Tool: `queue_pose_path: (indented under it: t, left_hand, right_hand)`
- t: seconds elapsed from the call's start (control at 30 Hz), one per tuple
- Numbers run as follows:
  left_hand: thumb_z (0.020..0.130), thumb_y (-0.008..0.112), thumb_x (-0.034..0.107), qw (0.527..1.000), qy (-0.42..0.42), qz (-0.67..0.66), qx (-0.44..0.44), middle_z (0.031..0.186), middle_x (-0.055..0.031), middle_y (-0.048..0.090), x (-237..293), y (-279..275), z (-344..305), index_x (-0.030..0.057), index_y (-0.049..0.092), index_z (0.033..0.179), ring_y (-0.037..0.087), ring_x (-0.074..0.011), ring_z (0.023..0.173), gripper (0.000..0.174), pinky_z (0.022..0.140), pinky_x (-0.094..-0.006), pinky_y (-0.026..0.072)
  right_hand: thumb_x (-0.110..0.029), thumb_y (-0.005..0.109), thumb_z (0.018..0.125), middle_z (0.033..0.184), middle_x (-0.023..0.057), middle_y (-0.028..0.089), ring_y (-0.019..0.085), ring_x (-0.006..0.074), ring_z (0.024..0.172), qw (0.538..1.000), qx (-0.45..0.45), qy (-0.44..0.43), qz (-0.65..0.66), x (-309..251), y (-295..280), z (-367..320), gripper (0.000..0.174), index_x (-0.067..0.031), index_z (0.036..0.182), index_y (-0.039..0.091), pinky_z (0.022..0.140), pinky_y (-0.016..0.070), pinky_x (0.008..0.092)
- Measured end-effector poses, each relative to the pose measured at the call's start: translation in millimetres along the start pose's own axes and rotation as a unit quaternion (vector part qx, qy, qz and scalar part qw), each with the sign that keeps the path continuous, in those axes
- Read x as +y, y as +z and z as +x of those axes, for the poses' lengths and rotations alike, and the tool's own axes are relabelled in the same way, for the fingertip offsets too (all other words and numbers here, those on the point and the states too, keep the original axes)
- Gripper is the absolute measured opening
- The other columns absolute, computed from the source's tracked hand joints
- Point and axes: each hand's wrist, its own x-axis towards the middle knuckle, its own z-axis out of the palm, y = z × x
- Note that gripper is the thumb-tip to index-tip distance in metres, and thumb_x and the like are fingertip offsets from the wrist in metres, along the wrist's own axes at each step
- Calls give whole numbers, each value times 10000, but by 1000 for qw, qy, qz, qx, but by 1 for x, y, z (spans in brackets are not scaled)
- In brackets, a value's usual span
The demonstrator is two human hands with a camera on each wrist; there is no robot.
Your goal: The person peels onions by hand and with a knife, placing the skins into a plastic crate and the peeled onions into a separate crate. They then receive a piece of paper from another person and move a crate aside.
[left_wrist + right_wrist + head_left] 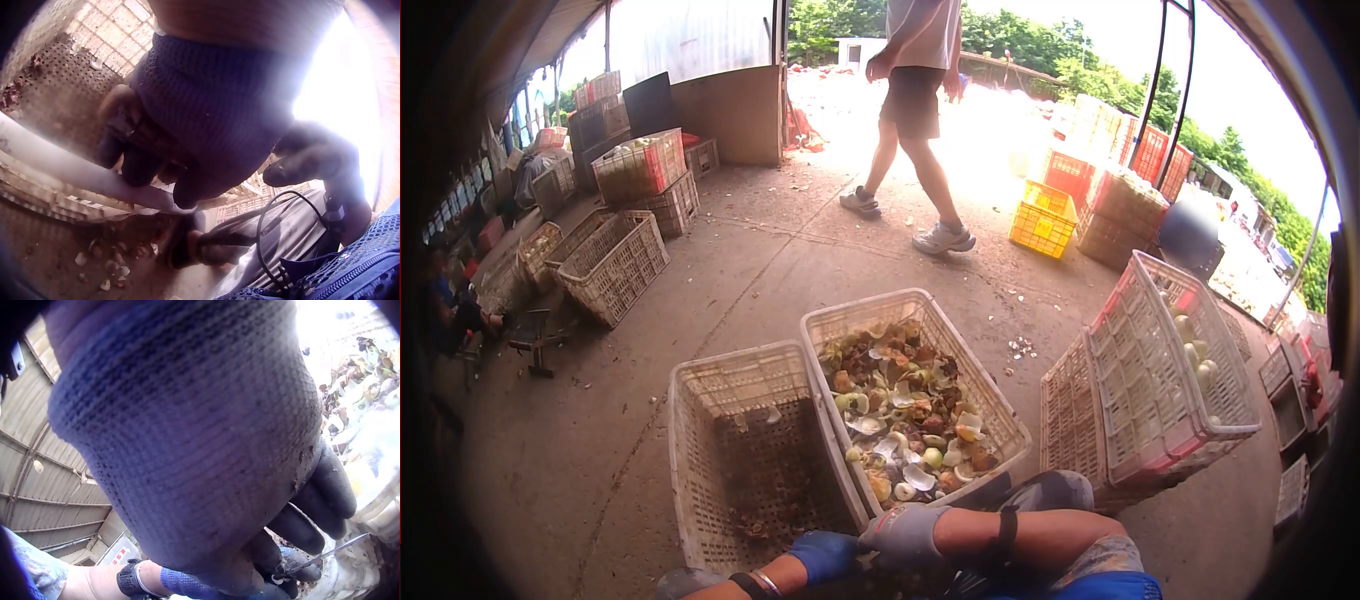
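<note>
In the head view my left hand [825, 555], in a blue glove, is low over the near edge of a plastic crate [735, 365]. In the left wrist view its fingers [137, 165] bend down near the pale rim; I cannot tell what they hold. My right hand [905, 530], in a grey glove, is close beside it at the corner of a second crate [865, 305] of onions and peel scraps [910, 410]. In the right wrist view its dark fingers grip a small knife, whose thin blade [340, 550] sticks out; the handle is hidden.
At right, a crate of pale onions [1180, 400] sits tilted beside another crate [1070, 410]. Empty crates [615, 265] stand at left near a small stool [540, 340]. A person [915, 110] walks ahead, near a yellow crate [1043, 218].
</note>
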Motion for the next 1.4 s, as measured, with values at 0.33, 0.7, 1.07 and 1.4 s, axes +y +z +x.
queue_pose_path:
  t: [0.33, 0.7, 1.07, 1.4]
  left_hand:
    - [938, 501, 617, 1000, -6, -7, -9, 1226, -119, 714, 1, -1, 1, 347, 617, 1384, 681, -348, 1119, 534, 963, -443, 530]
    - [891, 596, 491, 1000, -15, -16, -19, 1262, -133, 699, 2, -3, 0, 357, 583, 1427, 672, -336, 1154, 553, 985, -432, 521]
    - [887, 597, 481, 999, -22, -23, -14, 1261, -129, 701, 4, -5, -2, 346, 597, 1416, 673, -328, 1153, 546, 984, -433, 522]
    - [880, 609, 485, 1000, -13, -14, -13, 1249, -125, 706, 1, -1, 2, 333, 600, 1415, 678, -335, 1137, 556, 971, -422, 529]
  right_hand:
    - [-169, 630, 855, 1083, 162, 741, 714, 354, 1026, 1000, -10, 6, -4, -2, -3, 0, 357, -98, 1197, 704, 855, 567, 456]
    - [-237, 611, 899, 1063, 196, 726, 693, 381, 1039, 1000, -26, 3, 7, -3, -7, -4, 413, -89, 1281, 665, 902, 541, 470]
    - [-197, 625, 853, 1047, 150, 750, 721, 345, 999, 1000, -2, 4, 1, -6, -11, -9, 345, -138, 1180, 720, 842, 568, 451]
    - [-237, 597, 910, 1052, 192, 726, 695, 378, 1027, 1000, -29, 5, 3, -1, -5, -2, 407, -111, 1292, 658, 897, 541, 471]
